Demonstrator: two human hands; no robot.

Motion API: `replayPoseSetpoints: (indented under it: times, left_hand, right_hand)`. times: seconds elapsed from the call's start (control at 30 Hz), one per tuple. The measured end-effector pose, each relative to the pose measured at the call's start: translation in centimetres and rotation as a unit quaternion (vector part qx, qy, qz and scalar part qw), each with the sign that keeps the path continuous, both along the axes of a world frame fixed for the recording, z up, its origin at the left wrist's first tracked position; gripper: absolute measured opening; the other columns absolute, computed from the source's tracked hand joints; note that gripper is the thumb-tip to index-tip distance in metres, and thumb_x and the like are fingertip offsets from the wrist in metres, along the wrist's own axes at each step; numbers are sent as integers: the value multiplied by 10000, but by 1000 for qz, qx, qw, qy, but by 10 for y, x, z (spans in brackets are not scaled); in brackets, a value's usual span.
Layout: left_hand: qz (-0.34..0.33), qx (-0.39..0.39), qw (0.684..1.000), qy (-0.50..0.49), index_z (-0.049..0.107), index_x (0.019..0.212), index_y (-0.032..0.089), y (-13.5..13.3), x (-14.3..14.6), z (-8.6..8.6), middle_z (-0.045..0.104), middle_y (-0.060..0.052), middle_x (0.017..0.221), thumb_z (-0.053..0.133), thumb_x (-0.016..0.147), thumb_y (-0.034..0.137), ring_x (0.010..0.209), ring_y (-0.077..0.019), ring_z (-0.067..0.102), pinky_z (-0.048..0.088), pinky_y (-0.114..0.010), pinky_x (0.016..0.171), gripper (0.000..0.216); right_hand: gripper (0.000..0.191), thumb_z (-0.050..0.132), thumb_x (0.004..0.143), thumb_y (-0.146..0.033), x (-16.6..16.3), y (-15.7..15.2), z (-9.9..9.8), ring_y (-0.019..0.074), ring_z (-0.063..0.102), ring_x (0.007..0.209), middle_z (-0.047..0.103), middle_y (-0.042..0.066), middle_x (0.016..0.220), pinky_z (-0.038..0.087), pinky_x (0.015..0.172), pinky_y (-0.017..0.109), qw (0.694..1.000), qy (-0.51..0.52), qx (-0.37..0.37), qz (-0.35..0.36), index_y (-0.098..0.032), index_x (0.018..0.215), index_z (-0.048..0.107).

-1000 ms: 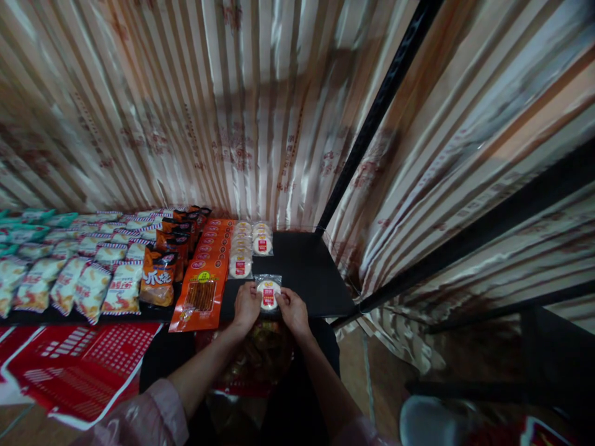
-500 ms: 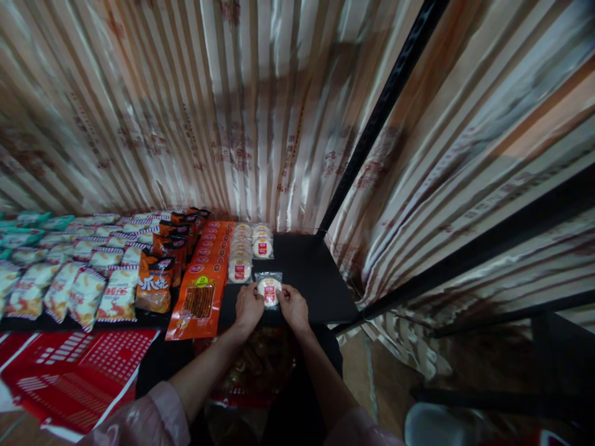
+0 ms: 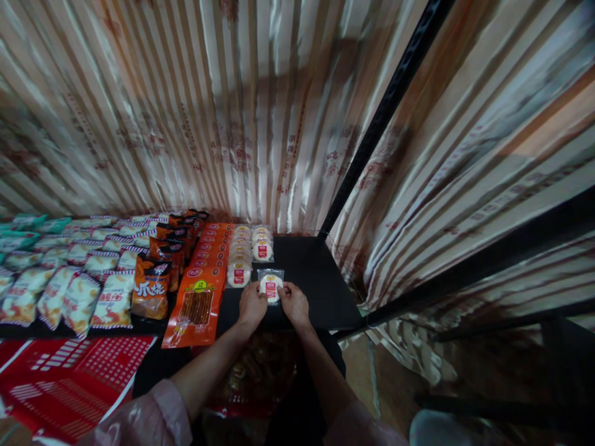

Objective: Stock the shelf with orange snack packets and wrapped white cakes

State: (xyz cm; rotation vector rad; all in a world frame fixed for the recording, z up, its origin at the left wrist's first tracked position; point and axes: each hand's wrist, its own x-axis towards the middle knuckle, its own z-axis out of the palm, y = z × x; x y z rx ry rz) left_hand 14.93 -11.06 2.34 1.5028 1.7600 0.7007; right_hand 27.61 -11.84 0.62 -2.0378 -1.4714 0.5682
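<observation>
Together, left hand [image 3: 253, 306] and right hand [image 3: 294, 305], each grip closed on one clear-wrapped round white cracker [image 3: 270, 287], over a black shelf [image 3: 316, 279], orange stick-snack packets [image 3: 196, 305] nearby.

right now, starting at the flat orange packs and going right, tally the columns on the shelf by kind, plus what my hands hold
Flat orange packs: 1 column
Round white packets: 2 columns
Held packet, between left hand and right hand: 1
Total: 3 columns plus 1 held packet
</observation>
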Motion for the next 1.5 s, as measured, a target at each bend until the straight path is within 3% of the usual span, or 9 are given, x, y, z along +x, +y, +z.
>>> replayPoseSetpoints:
  times: [0.37, 0.8, 1.17, 1.5]
  left_hand:
    - [4, -9, 1000, -11, 561, 1090, 97, 9, 6, 8, 591, -153, 1123, 464, 733, 108, 1035, -209, 548, 389, -283, 879, 369]
    - [-12, 13, 999, -27, 541, 1089, 112, 18, 14, 15, 578, -116, 1158, 446, 733, 66, 1084, -176, 517, 366, -260, 933, 372]
    - [-10, 39, 998, -40, 505, 1156, 81, 29, 22, 11, 519, -134, 1239, 430, 720, 41, 1129, -189, 489, 362, -256, 964, 445]
    - [-4, 38, 998, -43, 531, 1142, 155, 37, 25, 11, 523, -74, 1245, 453, 718, 65, 1166, -183, 456, 345, -274, 993, 440]
  right_hand:
    - [240, 471, 793, -326, -1, 20, 2, 136, 596, 726, 645, 36, 833, 413, 660, 219, 1000, 13, 11, -15, -193, 922, 624]
    - [238, 469, 793, -317, -2, 45, -1, 133, 597, 729, 648, 33, 843, 412, 652, 215, 999, 19, 15, -27, -187, 926, 616]
    - [227, 484, 785, -314, -7, 66, -6, 143, 602, 737, 659, 32, 847, 414, 641, 220, 999, 17, 20, -37, -200, 925, 622]
    - [238, 475, 790, -329, -10, 77, -4, 151, 597, 745, 660, 32, 860, 397, 626, 224, 999, 13, 13, -38, -205, 929, 623]
